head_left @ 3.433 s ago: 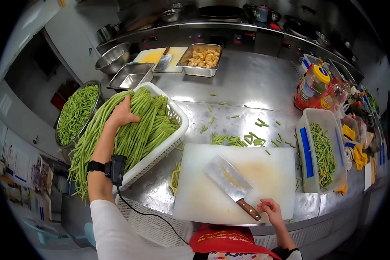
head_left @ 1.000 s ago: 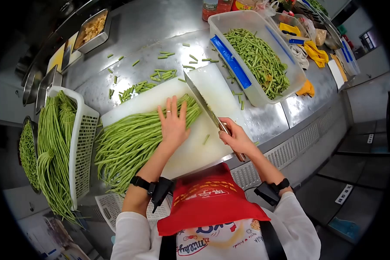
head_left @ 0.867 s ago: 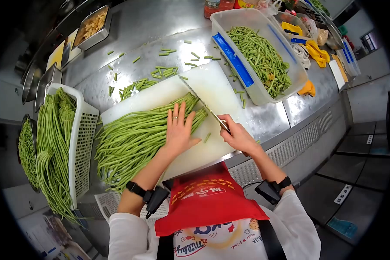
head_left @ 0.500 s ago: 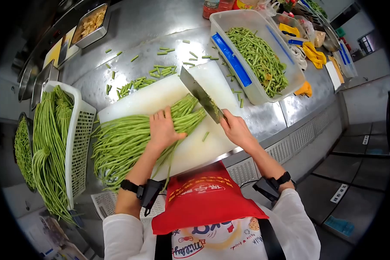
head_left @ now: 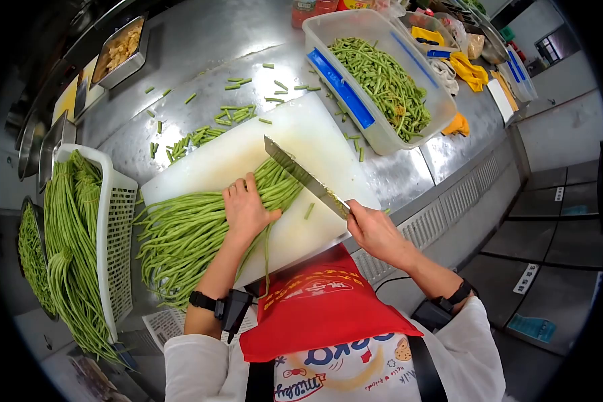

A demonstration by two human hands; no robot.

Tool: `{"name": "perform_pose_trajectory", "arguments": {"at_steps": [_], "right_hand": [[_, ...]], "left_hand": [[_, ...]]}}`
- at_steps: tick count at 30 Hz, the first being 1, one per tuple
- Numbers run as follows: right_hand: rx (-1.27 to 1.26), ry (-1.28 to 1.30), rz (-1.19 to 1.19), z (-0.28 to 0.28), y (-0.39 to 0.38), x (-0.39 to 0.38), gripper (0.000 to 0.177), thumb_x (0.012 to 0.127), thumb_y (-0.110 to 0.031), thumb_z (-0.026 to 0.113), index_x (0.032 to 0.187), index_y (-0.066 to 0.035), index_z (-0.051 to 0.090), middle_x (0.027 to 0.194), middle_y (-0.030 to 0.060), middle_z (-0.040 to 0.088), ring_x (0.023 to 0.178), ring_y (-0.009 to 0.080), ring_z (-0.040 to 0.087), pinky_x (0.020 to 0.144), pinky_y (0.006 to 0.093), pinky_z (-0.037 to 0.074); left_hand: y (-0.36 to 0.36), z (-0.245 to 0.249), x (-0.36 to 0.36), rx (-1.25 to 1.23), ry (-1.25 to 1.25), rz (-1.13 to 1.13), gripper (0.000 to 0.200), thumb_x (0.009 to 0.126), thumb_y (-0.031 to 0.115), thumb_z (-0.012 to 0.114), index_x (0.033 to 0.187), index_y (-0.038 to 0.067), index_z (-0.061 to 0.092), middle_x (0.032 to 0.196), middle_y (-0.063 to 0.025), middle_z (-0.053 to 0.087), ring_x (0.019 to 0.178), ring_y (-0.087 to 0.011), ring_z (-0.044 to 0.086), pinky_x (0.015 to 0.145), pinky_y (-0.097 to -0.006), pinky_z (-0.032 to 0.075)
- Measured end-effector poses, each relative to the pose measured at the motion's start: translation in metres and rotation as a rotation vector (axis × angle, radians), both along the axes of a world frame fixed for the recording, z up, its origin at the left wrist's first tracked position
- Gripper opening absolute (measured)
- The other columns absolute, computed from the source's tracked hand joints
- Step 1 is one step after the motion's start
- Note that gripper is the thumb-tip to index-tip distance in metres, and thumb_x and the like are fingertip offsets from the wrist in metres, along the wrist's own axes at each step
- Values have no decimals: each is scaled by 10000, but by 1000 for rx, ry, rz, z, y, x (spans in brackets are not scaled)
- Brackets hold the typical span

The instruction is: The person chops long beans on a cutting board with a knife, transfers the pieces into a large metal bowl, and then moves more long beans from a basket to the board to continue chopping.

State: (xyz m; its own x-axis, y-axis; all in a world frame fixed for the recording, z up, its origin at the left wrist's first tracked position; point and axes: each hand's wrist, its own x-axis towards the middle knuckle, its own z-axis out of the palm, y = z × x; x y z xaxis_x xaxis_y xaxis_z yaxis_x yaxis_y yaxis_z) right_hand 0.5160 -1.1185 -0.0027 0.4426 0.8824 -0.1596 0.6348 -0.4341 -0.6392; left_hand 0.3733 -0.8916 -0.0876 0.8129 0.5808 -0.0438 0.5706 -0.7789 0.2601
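Note:
A bunch of long green beans lies across the white cutting board, its right end near the middle of the board. My left hand rests on top of the bunch with its fingers apart, pressing on the beans. My right hand is closed round the handle of a cleaver. The blade points up and left, along the right end of the bunch. Short cut bean pieces are scattered on the steel table beyond the board, and one piece lies on the board below the blade.
A clear bin of cut beans stands at the back right. At left is a white basket of long beans, beside a round tray of beans. A metal pan with pale food sits at the back left. Yellow cloths lie at right.
The cleaver has moved down and towards me, its blade now more slanted. My right hand has lowered with it. My left hand stays on the beans. The whole view has shifted slightly.

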Motion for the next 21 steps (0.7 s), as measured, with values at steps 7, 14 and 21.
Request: {"name": "perform_pose_trajectory", "arguments": {"at_steps": [7, 14, 21], "right_hand": [[-83, 127, 72, 8, 30, 16, 140, 889, -85, 473, 970, 17, 423, 677, 256, 568, 662, 460, 562, 594, 512, 443], [41, 113, 82, -61, 84, 16, 201, 888, -89, 459, 1049, 31, 443, 722, 294, 570, 724, 474, 568, 633, 502, 450], [208, 192, -110, -28, 38, 36, 182, 881, -105, 475, 1026, 5, 463, 705, 274, 580, 690, 466, 578, 606, 516, 442]], "left_hand": [[5, 1, 4, 12, 58, -38, 982, 516, 439, 810, 1290, -19, 415, 1124, -193, 527, 1060, -336, 490, 949, -437, 324], [1, -3, 6, 40, 50, -36, 1012, 510, 431, 812, 1318, -4, 386, 1161, -190, 517, 1087, -336, 486, 971, -449, 310], [-1, 8, 6, -12, 74, -7, 1213, 487, 569, 823, 1435, 49, 274, 1320, -263, 435, 1254, -419, 389, 1055, -557, 243]]}}
